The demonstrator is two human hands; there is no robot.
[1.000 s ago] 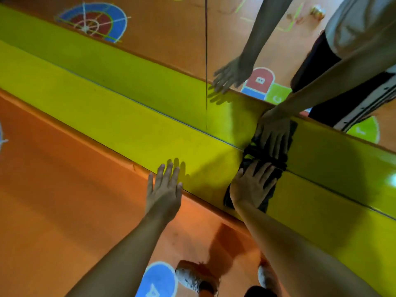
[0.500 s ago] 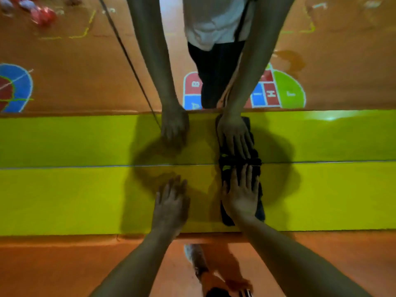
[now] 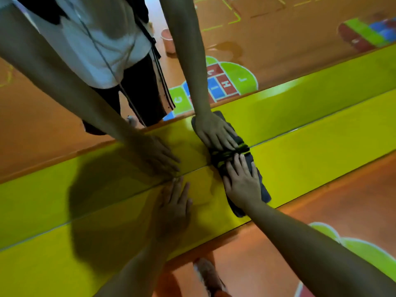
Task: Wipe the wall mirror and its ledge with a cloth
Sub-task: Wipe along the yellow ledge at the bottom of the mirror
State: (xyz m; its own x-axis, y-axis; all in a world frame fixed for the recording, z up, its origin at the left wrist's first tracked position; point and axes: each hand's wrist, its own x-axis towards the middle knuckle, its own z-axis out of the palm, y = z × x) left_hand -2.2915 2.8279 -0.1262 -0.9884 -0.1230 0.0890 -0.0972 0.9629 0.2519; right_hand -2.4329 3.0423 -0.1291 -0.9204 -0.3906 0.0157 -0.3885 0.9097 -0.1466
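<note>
A dark cloth [image 3: 262,190] lies across the yellow-green ledge [image 3: 310,163], its far end against the wall mirror [image 3: 278,50]. My right hand [image 3: 243,181] presses flat on the cloth with straight, spread fingers. My left hand [image 3: 174,207] rests flat on the bare ledge to the left of the cloth, fingertips at the mirror's base line. The mirror shows both arms, the cloth and the person's body reflected.
The orange floor [image 3: 342,200] with painted coloured game markings runs along the ledge's near edge. A foot in a shoe [image 3: 209,275] stands below the ledge. The mirror reflects a small bucket [image 3: 168,40] on the floor behind.
The view has swung so the ledge now slants the other way. My left hand came from the ledge's edge up onto it, reaching the mirror line. My right hand stays pressed on the cloth.
</note>
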